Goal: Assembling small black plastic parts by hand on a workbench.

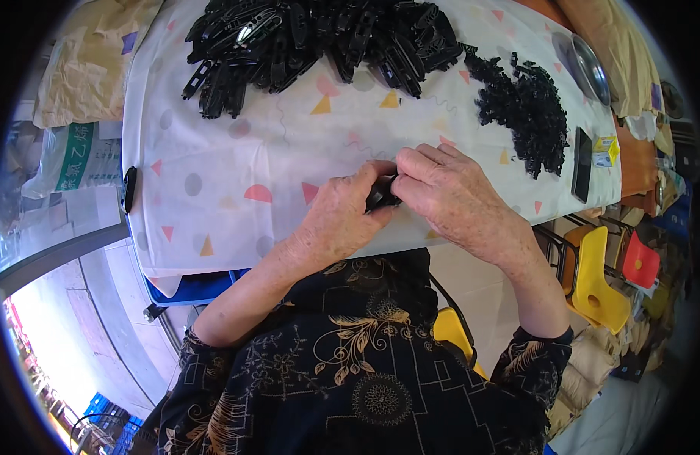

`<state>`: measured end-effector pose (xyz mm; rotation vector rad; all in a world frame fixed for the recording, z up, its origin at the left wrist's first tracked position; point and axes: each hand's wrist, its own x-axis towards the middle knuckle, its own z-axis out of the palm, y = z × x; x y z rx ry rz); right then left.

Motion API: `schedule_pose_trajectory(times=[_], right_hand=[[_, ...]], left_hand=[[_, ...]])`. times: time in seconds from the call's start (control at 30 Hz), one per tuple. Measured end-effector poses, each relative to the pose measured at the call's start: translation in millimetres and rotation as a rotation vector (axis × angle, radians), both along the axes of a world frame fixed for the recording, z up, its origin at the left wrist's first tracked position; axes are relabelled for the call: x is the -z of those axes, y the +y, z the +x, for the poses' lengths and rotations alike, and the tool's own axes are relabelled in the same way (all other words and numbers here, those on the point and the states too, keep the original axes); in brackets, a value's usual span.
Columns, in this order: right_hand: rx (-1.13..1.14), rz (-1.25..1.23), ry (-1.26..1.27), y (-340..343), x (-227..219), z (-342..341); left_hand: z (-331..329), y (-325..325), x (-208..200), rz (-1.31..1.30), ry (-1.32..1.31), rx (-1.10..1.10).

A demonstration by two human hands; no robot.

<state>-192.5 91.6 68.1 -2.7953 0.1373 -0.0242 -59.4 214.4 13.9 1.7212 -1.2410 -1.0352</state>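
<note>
A small black plastic part [381,196] is held near the table's front edge. My left hand [336,216] is closed around it, thumb and fingers on either side. My right hand [450,189] is pinched against the part's right end; its fingertips hide what they grip there. At the far side lies a big heap of long black plastic pieces [278,49], some with slots and holes. To the right, a pile of small black pieces [526,114] spreads over the patterned tablecloth [213,167].
A single black piece [129,189] lies at the table's left edge. On the right are a black phone-like slab [582,164], a yellow packet [606,150] and a round metal dish [589,68]. Yellow chairs [592,280] stand beyond, and a blue crate [194,290] sits under the front edge.
</note>
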Motion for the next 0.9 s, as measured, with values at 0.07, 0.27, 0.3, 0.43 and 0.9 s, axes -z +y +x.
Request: schedule_pose_trajectory(times=[0.07,0.27,0.3,0.43,0.9], right_hand=[[0.024,0.010,-0.003,-3,6,-3],[0.593,0.546,-0.359,2,35,-13],[0.595,0.549,-0.368,6,44,-13],[0.753,1.402,-0.632,15,62,-13],[0.722,1.198,-0.587,21,61,-31]], left_hand=[[-3,-1,7,0.006,-0.015,-0.012],[-2,-9,10,-0.016,0.312,-0.147],[-3,-11,5,0.021,0.403,-0.181],[-11,-19,5,0.001,0.470,-0.203],[-20,-35,-7,0.061,0.373,0.022]])
